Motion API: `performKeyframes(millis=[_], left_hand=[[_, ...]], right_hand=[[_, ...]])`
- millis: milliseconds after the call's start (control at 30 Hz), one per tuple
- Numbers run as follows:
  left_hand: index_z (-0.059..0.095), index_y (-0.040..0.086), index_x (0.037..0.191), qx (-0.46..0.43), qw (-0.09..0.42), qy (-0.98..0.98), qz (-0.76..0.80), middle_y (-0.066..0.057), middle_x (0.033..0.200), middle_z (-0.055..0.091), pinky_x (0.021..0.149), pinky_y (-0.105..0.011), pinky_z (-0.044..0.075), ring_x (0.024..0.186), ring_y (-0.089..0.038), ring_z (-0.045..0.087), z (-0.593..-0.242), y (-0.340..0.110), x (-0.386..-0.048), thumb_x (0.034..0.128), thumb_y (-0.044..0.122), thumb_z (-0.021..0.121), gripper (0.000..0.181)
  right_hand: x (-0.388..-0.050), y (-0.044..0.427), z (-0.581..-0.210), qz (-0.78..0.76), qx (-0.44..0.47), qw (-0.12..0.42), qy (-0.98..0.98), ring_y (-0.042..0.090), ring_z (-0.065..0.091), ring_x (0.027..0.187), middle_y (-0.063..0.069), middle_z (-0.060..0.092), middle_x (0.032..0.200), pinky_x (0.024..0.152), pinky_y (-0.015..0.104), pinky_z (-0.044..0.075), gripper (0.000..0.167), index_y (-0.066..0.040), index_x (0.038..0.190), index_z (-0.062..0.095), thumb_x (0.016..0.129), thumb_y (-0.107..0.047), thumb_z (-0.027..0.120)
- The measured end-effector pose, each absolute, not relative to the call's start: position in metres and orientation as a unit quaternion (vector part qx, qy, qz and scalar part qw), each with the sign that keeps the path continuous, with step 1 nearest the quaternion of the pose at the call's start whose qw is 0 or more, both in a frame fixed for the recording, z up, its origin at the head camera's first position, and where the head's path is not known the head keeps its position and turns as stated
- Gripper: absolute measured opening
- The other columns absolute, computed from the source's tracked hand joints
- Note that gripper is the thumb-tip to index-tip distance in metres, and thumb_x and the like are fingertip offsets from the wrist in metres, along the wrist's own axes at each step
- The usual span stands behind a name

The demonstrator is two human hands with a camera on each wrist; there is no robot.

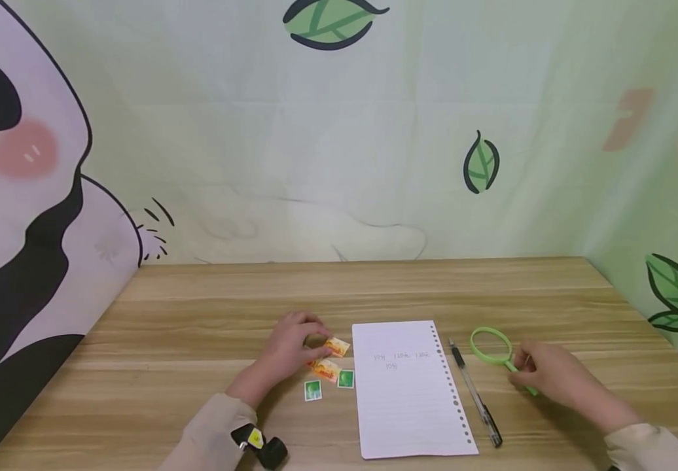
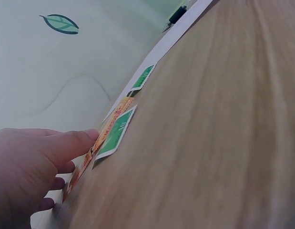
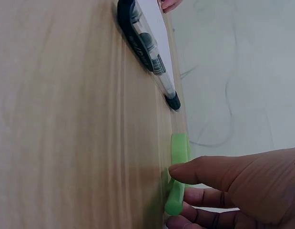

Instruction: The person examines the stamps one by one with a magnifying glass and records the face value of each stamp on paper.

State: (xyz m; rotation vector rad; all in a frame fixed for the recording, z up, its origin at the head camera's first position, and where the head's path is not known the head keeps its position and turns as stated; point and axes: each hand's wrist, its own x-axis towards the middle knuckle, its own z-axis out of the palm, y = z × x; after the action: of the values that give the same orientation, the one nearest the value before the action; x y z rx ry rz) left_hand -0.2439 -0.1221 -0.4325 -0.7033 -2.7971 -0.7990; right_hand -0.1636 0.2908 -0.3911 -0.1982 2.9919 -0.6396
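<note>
On the left, my left hand [image 1: 292, 347] reaches over two orange stamps, with its fingertips at the upper orange stamp [image 1: 337, 347]. Its thumb touches the orange paper edge in the left wrist view, the other fingers lying loosely beyond it. Just below lies the lower orange stamp [image 1: 325, 371], partly beneath the thumb in the head view. Two green stamps, one [image 1: 346, 379] by the paper and another [image 1: 313, 390] nearer me, lie beside them. My right hand [image 1: 563, 376] pinches the handle of a green magnifying glass [image 3: 175, 200] between thumb and fingers, low over the table.
A white lined sheet [image 1: 410, 412] with punched holes and a few handwritten figures lies between the hands. Right of it is a black-capped clear pen [image 1: 476, 394]. A printed curtain [image 1: 227, 144] hangs behind the wooden table [image 1: 197, 294].
</note>
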Motion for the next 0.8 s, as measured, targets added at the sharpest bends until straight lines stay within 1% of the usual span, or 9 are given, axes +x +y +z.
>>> performKeyframes(millis=[400,567,667,800], left_hand=[[0.075,0.019,0.099,-0.239,0.080,-0.930,-0.268,-0.008,0.119,0.063,0.102,-0.051,0.038,0.116,-0.031,0.053,-0.434,-0.124,-0.243,0.0784,0.028,0.079,0.023],[0.075,0.020,0.100,-0.237,0.081,-0.931,-0.266,-0.008,0.119,0.063,0.102,-0.051,0.038,0.116,-0.031,0.052,-0.434,-0.124,-0.242,0.0786,0.027,0.079,0.023],[0.075,0.020,0.101,-0.237,0.079,-0.932,-0.263,-0.008,0.119,0.062,0.103,-0.051,0.038,0.117,-0.031,0.052,-0.434,-0.124,-0.242,0.0790,0.027,0.078,0.023],[0.075,0.020,0.101,-0.241,0.079,-0.932,-0.259,-0.008,0.119,0.062,0.102,-0.051,0.039,0.117,-0.031,0.052,-0.434,-0.124,-0.242,0.0793,0.027,0.078,0.023]], right_hand=[[-0.164,0.289,-0.392,-0.180,-0.075,0.015,0.981,0.012,0.044,0.062,-0.002,0.052,0.070,0.051,0.021,0.036,0.016,-0.008,0.081,0.056,0.080,-0.010,0.071],[-0.165,0.289,-0.390,-0.177,-0.074,0.016,0.981,0.012,0.045,0.061,-0.001,0.054,0.069,0.051,0.021,0.037,0.010,-0.007,0.082,0.058,0.081,-0.009,0.067],[-0.167,0.290,-0.387,-0.176,-0.074,0.013,0.981,0.012,0.047,0.063,-0.001,0.056,0.071,0.053,0.023,0.039,0.007,-0.006,0.084,0.060,0.082,-0.010,0.065],[-0.171,0.291,-0.380,-0.170,-0.084,0.001,0.982,0.013,0.050,0.066,0.001,0.060,0.074,0.057,0.026,0.042,0.007,-0.004,0.085,0.061,0.085,-0.010,0.065]])
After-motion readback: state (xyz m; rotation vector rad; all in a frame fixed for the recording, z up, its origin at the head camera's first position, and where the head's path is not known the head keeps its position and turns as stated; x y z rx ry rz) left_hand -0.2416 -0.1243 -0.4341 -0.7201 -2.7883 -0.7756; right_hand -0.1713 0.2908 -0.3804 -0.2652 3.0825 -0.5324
